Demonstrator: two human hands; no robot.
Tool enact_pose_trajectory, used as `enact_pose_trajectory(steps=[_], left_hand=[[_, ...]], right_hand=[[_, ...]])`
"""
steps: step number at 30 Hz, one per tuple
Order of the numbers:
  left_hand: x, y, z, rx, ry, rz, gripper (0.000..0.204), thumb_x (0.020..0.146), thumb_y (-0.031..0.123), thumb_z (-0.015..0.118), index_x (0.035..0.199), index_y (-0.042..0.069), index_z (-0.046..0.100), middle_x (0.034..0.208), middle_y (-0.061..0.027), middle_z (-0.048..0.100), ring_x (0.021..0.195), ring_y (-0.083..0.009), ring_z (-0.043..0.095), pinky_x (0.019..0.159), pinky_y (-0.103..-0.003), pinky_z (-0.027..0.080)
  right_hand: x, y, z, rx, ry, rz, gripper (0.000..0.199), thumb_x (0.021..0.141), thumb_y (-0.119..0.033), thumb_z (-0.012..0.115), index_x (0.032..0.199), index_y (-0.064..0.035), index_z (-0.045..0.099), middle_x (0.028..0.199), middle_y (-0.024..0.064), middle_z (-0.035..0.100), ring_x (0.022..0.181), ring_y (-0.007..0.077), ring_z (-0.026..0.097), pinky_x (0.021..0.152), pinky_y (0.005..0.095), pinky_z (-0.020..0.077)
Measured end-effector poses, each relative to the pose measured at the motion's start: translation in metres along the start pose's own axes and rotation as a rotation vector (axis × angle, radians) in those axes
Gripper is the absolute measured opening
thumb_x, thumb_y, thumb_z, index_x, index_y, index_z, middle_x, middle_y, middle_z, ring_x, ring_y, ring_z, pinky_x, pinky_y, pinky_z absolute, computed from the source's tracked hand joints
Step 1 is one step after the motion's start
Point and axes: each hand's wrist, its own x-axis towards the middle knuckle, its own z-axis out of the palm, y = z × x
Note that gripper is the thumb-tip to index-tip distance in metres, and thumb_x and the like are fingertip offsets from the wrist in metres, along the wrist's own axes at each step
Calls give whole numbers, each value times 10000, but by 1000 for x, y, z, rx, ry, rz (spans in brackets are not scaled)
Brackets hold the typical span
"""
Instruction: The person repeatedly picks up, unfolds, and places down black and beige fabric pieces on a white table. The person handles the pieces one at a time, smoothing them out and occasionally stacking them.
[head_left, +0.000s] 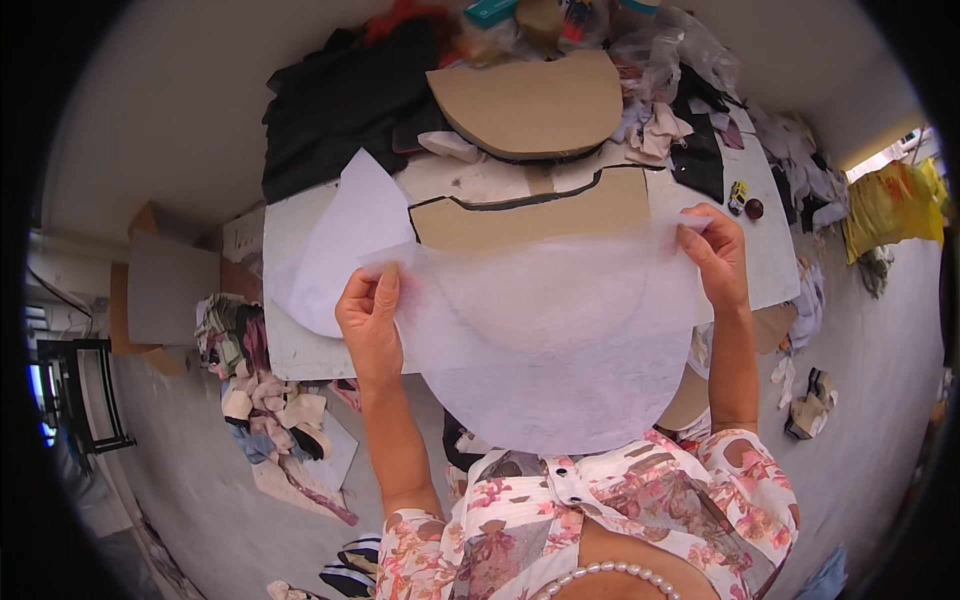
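A thin, see-through white sheet (560,385) with a rounded lower edge is stretched between my hands in front of my chest. My left hand (372,308) pinches its left corner between thumb and fingers, and my right hand (718,258) pinches the right corner. Behind the sheet, on the table, lies a tan cardboard piece (560,215) with a dark, notched upper edge. Its lower part shows only faintly through the sheet. Another white sheet (350,230), curved and pointed at the top, rests on the table by my left hand.
A stack of tan half-round boards (530,100) sits farther back on the white table (310,345), beside black fabric (350,110) and scraps. A small toy car (738,198) and a dark ball (754,209) lie at the right. Cloth scraps (275,410) pile on the floor at left.
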Motion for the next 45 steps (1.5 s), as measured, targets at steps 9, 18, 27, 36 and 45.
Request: enact_pose_trajectory(steps=[9, 18, 27, 36, 45], left_hand=[[40, -50, 16, 286, -14, -118, 193, 915, 203, 686, 868, 19, 651, 690, 40, 578, 579, -37, 461, 531, -198, 355], [55, -66, 25, 760, 65, 58, 242, 853, 231, 741, 818, 5, 659, 655, 23, 575, 605, -55, 484, 569, -218, 394], [60, -67, 21, 817, 48, 42, 220, 845, 212, 747, 929, 24, 668, 716, 24, 592, 640, -63, 496, 589, -214, 401], [23, -46, 46, 1225, -437, 560, 558, 872, 409, 647, 1350, 139, 542, 1500, -137, 356, 1416, -355, 252, 1138, -549, 143], [16, -66, 35, 1267, -566, 449, 658, 844, 469, 642, 1419, 199, 470, 1563, -131, 239, 1449, -398, 131, 1123, -631, 60]], right_hand=[[28, 58, -12, -71, 122, 114, 166, 921, -185, 642, 833, -51, 599, 715, -51, 572, 641, 23, 501, 578, 188, 398], [55, 77, -15, -293, 168, 248, 203, 858, -199, 712, 797, -33, 611, 617, -50, 545, 553, 25, 469, 497, 197, 353], [55, 85, -7, -653, 247, 192, 264, 788, -254, 749, 895, -49, 624, 628, 30, 600, 550, 131, 537, 531, 289, 419], [34, 43, 33, -1208, -55, -300, 644, 913, -494, 547, 1439, -146, 417, 1519, 174, 279, 1406, 384, 221, 1115, 546, 182], [28, 69, 41, -1282, -252, -160, 673, 884, -497, 573, 1440, -151, 416, 1545, 190, 222, 1442, 402, 125, 1133, 604, 91]])
